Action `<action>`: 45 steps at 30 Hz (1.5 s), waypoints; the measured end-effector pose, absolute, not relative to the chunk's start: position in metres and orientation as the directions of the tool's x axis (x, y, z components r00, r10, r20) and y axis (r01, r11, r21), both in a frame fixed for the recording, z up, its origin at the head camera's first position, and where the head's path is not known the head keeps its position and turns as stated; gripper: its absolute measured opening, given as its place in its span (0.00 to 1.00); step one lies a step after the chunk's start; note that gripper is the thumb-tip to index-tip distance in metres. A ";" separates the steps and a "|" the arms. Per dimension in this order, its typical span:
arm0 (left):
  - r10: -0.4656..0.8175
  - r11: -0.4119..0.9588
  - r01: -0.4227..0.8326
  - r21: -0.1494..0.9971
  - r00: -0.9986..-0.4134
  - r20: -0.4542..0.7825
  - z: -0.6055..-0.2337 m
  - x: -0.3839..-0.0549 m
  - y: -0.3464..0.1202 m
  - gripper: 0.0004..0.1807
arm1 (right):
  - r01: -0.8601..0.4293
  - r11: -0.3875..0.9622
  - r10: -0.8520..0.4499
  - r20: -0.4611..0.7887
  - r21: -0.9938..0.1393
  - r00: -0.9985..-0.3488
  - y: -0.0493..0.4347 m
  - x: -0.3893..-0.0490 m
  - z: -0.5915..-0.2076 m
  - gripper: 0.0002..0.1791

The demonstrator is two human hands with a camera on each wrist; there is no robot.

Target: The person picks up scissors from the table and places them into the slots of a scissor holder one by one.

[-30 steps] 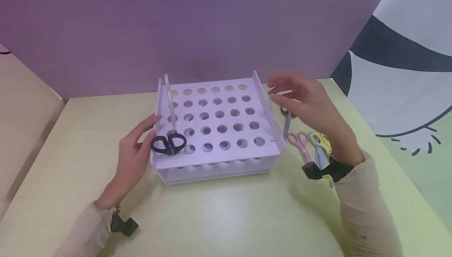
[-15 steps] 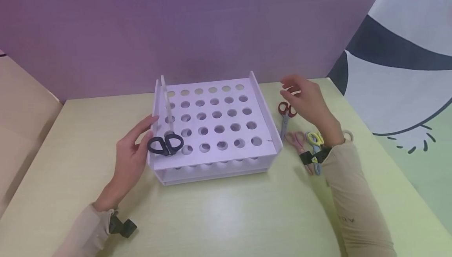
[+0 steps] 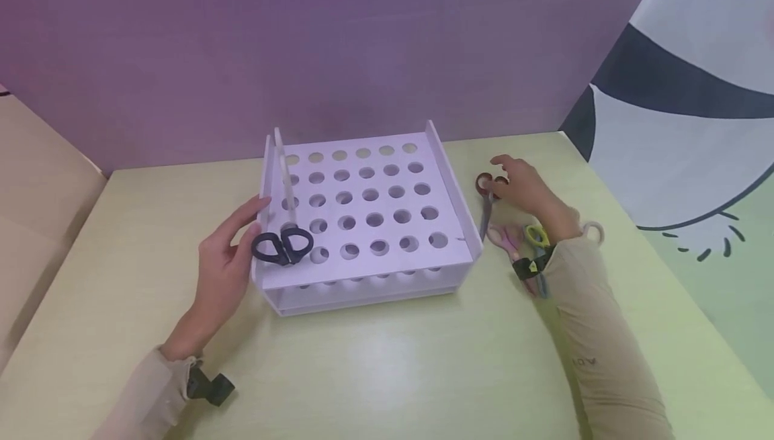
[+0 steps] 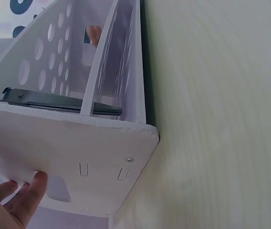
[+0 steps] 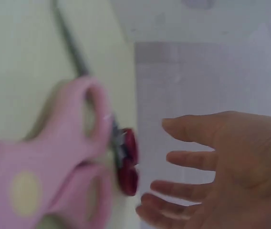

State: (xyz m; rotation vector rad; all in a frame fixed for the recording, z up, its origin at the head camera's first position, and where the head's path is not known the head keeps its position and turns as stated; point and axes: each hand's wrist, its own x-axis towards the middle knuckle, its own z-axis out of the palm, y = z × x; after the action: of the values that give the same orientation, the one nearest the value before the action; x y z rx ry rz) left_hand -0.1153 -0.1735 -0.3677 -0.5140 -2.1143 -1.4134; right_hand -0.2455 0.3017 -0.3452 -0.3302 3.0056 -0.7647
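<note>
Left hand (image 3: 226, 258), fingers loosely extended, touching side of rack (image 3: 359, 209); black scissors (image 3: 286, 252) stand inside. Right hand (image 3: 526, 188), fingers spread, at red scissors (image 3: 487, 208), handles near fingertips.

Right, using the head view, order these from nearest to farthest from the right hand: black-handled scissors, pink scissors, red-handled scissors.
1. Red-handled scissors, by the thumb of the right hand; contact unclear.
2. Pink scissors, on the table, nearer the person.
3. Black-handled scissors, at the left side of the white rack.
</note>
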 end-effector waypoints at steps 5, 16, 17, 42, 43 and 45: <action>0.021 0.383 0.579 0.719 -0.784 0.620 -0.366 -0.115 -0.174 0.21 | -0.167 0.893 -0.209 -0.058 -0.418 -0.976 0.308 -0.248 -0.358 0.33; 0.014 0.394 0.591 0.704 -0.770 0.638 -0.366 -0.116 -0.174 0.21 | -0.214 0.881 -0.220 0.035 -0.423 -0.975 0.312 -0.250 -0.360 0.25; 0.015 0.393 0.592 0.704 -0.769 0.639 -0.367 -0.116 -0.174 0.21 | -0.215 0.881 -0.217 0.043 -0.422 -0.975 0.312 -0.249 -0.360 0.25; 0.022 0.385 0.590 0.710 -0.774 0.632 -0.366 -0.116 -0.174 0.21 | 0.043 0.852 -0.115 -0.266 -0.522 -0.957 0.319 -0.241 -0.354 0.48; 0.023 0.382 0.592 0.710 -0.774 0.633 -0.366 -0.116 -0.174 0.21 | 0.039 0.852 -0.118 -0.264 -0.522 -0.957 0.319 -0.241 -0.353 0.47; 0.021 0.383 0.593 0.708 -0.772 0.635 -0.365 -0.115 -0.174 0.21 | 0.038 0.846 -0.124 -0.266 -0.532 -0.956 0.318 -0.242 -0.352 0.47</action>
State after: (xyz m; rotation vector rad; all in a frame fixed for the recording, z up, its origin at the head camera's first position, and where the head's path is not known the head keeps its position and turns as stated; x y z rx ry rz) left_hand -0.1151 -0.1737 -0.3652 -0.5262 -2.1097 -1.3970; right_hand -0.2419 0.3184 -0.3522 -0.0657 2.7330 -0.7966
